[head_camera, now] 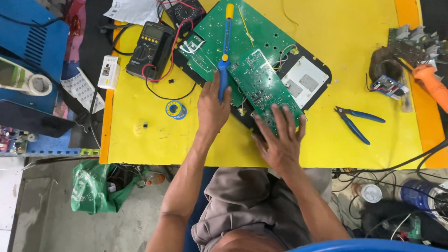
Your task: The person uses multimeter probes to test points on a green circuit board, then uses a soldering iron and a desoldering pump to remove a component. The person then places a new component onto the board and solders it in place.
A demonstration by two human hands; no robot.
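Note:
My left hand grips the blue handle of a soldering iron, whose yellow end lies across a large green circuit board. A smaller green circuit board lies tilted on top of it, and my right hand rests flat on its near end, fingers spread. Both boards sit over a black panel with a white plate on the yellow table.
A black multimeter with red and black leads lies to the left, a solder spool near it. Blue-handled cutters lie right of the boards. An orange tool and small parts sit at the far right. Cables hang below the table edge.

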